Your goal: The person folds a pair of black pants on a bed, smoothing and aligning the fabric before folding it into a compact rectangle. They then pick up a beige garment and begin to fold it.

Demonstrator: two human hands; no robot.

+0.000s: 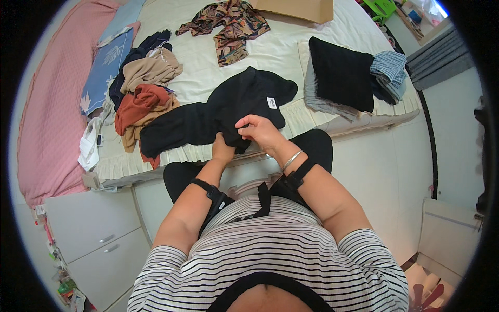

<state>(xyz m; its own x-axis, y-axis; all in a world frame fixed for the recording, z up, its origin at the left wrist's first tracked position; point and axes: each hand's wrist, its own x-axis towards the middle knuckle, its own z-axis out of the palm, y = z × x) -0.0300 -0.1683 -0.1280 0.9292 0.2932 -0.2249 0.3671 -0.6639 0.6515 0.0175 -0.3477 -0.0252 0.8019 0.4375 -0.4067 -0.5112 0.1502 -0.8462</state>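
Observation:
A black garment with a small white label lies spread and rumpled at the bed's near edge. My left hand grips its near edge; the fingers are partly hidden under the cloth. Just right of it, my right hand hovers over or touches the same garment with curled fingers, thumb and forefinger close together; whether cloth is pinched between them cannot be told. Left of the garment, a rust-red cloth and a beige cloth lie in a loose heap. To the right sits a folded black garment on grey folded cloth.
Patterned clothing and a cardboard box lie farther back on the bed. Blue checked cloth tops a pile at the right. A pink quilt covers the left side. A white drawer cabinet stands at lower left.

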